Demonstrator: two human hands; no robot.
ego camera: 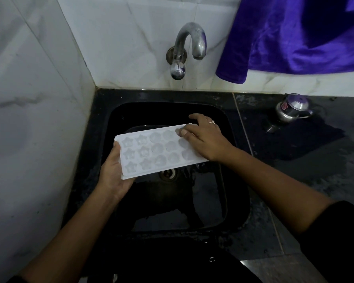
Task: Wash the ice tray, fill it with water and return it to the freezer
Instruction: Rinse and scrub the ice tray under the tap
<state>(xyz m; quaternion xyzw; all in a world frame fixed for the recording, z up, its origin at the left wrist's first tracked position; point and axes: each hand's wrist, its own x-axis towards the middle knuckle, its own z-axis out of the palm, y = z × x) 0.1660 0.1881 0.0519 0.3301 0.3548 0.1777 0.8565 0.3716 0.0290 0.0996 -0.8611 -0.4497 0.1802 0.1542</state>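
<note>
Under right hand (204, 137): ice tray (151, 152) right end; purple cloth (294, 33) cut off top, right.

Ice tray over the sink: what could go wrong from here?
1. The ice tray is held only at its two short ends, the left hand gripping from underneath and the right hand gripping the other end. Once it is filled, any wobble would likely spill the shallow moulds.
2. The tap spout ends behind the tray's far edge, so water may miss the moulds and splash off the rim into the sink.
</note>
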